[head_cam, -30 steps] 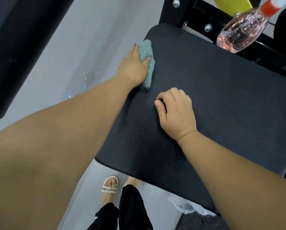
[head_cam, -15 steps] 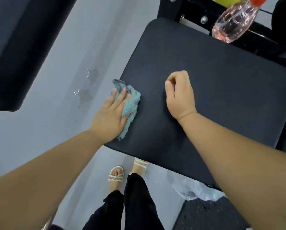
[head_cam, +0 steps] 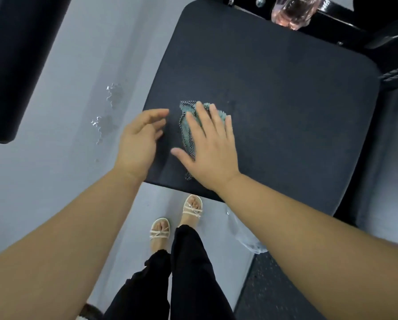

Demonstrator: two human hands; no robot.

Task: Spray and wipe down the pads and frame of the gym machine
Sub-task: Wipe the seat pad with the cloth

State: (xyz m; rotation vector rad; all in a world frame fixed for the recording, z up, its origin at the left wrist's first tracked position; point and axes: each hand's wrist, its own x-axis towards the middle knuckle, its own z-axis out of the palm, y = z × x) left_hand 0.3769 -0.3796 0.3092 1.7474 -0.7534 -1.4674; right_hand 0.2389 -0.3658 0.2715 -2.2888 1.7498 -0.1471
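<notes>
i see the right hand (head_cam: 213, 153) flat and wide on the teal cloth (head_cam: 184, 135), at the near left part of the black pad (head_cam: 274, 100). the left hand (head_cam: 139, 139) is open and empty, just left of it.

Pad (head_cam: 274, 88), centre frame: matte charcoal-black, uniform. Cloth (head_cam: 188, 128) on it: pale teal pile, edge in black-and-white check. Bottle (head_cam: 292, 12), top edge: clear, pink liquid. Frame (head_cam: 331, 17), upper right: glossy black, with silver bolts (head_cam: 260, 0). Floor (head_cam: 55, 181), left: flat light grey. Mat (head_cam: 274, 292), lower right: black, fine pale speckle. Sandals (head_cam: 160, 232), bottom centre: cream straps. Trousers (head_cam: 188, 273): plain black. Second pad (head_cam: 15, 65), upper left: black
</notes>
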